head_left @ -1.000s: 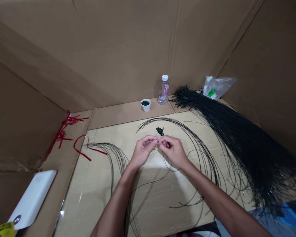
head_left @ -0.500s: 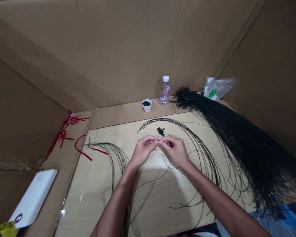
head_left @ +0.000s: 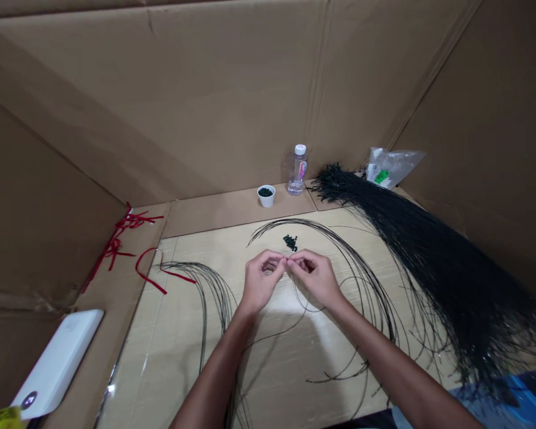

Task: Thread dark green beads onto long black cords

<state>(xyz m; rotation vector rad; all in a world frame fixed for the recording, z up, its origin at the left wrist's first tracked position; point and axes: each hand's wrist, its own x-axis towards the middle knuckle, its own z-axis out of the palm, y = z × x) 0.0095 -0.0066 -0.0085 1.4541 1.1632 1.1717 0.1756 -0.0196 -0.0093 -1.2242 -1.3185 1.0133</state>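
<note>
Over a pale wooden board (head_left: pixel 170 351), the left hand (head_left: pixel 261 281) and right hand (head_left: pixel 315 277) meet at the fingertips, each pinched closed on something too small to tell. Thin black strands (head_left: pixel 304 220) arc around them, a small heap of dark beads (head_left: pixel 290 242) lies just ahead, and a thick black bundle (head_left: pixel 433 256) fans out to the right.

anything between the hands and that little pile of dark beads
Nothing visible: the left hand and right hand sit just below the dark beads, with only the pale board between. The black strands arc behind the pile.
</note>
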